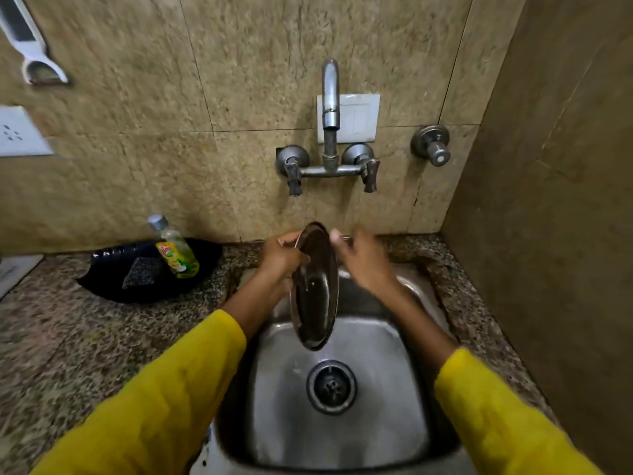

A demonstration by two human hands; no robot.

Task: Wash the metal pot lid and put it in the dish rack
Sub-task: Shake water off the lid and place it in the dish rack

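Note:
The metal pot lid point(315, 296) is round and dark, held on edge and nearly upright over the steel sink point(404, 389). My left hand point(281, 257) grips its upper left rim, fingers curled over the edge. On the lid's upper right, my right hand point(359, 260) touches the rim with its fingertips; the hand is blurred. A little water runs down the lid's face. No stream shows from the tap point(330, 97) above. No dish rack is in view.
A black tray point(102, 279) on the granite counter to the left holds a green dish-soap bottle point(174, 250) and a scrub pad point(144, 270). Tap handles point(293, 169) stick out of the tiled wall. A brown side wall point(548, 200) closes the right.

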